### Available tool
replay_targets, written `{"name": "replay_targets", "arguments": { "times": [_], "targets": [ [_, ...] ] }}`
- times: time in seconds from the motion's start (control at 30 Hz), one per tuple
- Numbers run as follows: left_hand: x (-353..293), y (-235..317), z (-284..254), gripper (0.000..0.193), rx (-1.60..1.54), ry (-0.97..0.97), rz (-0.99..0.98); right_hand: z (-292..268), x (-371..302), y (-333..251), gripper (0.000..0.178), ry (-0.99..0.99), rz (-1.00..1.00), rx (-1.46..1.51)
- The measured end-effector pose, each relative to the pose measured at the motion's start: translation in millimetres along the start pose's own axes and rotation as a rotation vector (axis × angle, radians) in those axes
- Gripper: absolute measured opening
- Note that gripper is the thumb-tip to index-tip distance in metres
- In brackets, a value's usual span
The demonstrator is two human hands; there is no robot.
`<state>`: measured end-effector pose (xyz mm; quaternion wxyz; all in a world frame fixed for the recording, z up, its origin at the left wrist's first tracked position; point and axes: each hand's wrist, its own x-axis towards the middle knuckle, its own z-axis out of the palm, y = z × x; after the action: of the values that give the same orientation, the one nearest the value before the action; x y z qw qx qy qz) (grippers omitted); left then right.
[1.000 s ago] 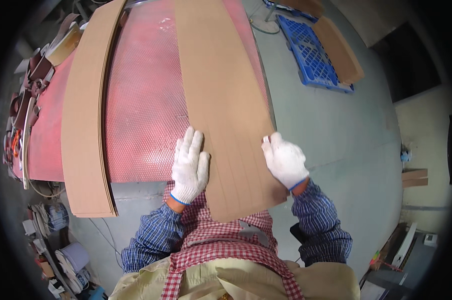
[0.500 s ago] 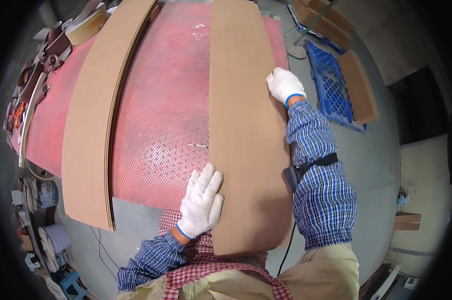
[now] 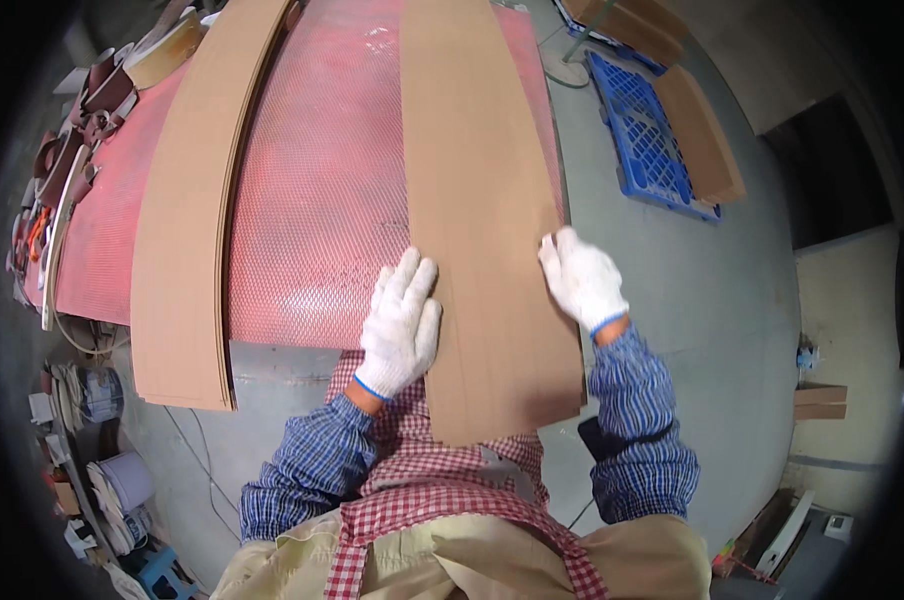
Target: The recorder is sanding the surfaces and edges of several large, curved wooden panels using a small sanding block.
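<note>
A long brown board point(image 3: 482, 200) lies lengthwise in front of me, its near end overhanging the table close to my apron. Along its left edge rests my left hand point(image 3: 400, 325) in a white knit glove, fingers stretched out and touching the board's side. At the right edge, about level with the left, is my right hand point(image 3: 584, 278), also gloved. Its fingers are bent and drawn together against that edge; anything between them is hidden. Further left, a stack of similar boards point(image 3: 187, 230) lies on the same pink mesh-covered table point(image 3: 317, 190).
Brown abrasive belts point(image 3: 102, 90) and a tape roll point(image 3: 162, 60) crowd the table's far left. A blue plastic pallet point(image 3: 647, 130) carrying a brown panel point(image 3: 702, 135) sits on the floor to the right. Shelving with assorted items point(image 3: 102, 480) stands at lower left.
My right hand has slid toward me along the board's right edge, its fist loosening somewhat. My left hand stays at the left edge. The view has shifted slightly.
</note>
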<state>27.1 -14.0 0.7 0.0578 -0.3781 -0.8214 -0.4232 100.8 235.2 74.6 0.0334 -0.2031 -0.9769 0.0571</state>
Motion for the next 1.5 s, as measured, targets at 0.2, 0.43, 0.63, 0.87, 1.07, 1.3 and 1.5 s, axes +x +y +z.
{"name": "replay_targets", "arguments": {
  "times": [0.2,0.43,0.63,0.87,1.07,1.3,1.5],
  "targets": [
    [2.9,-0.6,1.6,0.046,0.011,0.013,0.010,-19.6,-150.5,-9.5,0.020,0.002,-0.101,-0.110],
    [-1.8,-7.6,4.3,0.045,0.010,0.050,0.033,-32.9,-207.1,-29.5,0.025,-0.205,0.136,0.050],
    [-1.4,-7.5,7.2,0.046,-0.004,0.030,0.017,-34.4,-197.1,-53.0,0.029,-0.204,0.264,0.179],
    [1.3,-4.8,4.0,0.046,0.031,0.038,0.024,-27.1,-181.6,-56.5,0.028,-0.290,0.370,0.132],
    [2.0,-1.1,1.0,0.046,0.049,0.029,0.005,-11.9,-113.3,-40.6,0.026,0.036,-0.092,-0.042],
    [1.9,2.0,-5.3,0.048,-0.005,-0.009,0.000,8.6,52.5,-23.2,0.031,0.084,-0.058,0.006],
    [-2.7,4.6,-9.2,0.050,-0.013,0.002,-0.005,11.8,188.0,-26.4,0.035,0.026,0.038,0.002]
  ]
}}
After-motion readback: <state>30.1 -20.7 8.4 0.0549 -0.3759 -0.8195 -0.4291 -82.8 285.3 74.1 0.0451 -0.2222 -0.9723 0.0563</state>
